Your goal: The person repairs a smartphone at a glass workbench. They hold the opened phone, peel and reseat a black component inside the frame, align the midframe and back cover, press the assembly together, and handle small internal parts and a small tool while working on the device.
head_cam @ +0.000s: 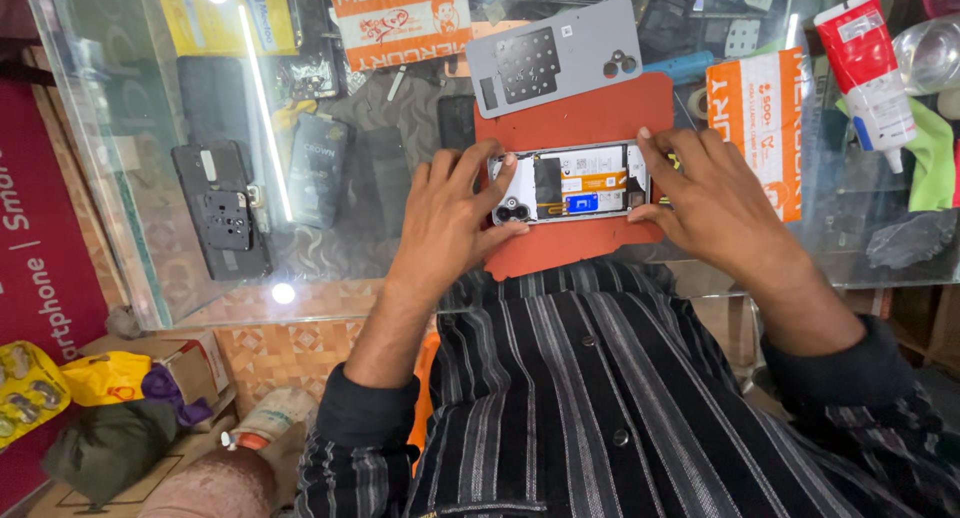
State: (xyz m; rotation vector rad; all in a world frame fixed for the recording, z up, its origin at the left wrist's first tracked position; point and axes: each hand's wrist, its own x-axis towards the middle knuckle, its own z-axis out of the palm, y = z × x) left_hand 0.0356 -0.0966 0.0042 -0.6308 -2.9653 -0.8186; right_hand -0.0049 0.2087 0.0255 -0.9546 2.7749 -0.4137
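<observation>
An opened smartphone (pixel 575 183) with its back cover off lies face down on a red-orange mat (pixel 580 118) on the glass counter. Its battery, board and camera lenses show. My left hand (pixel 450 213) grips the phone's left end, fingers over the camera corner. At the right end, my right hand (pixel 705 198) holds the phone with the thumb under its edge. The phone's grey back cover (pixel 555 56) rests on the mat just beyond the phone, inner side up.
A red and white glue tube (pixel 865 68) stands at the right, by a green cloth (pixel 935 153). An orange packet (pixel 760 118) lies right of the mat. Under the glass counter (pixel 330 248) lie several phones and parts. Boxes and bags sit on the floor at lower left.
</observation>
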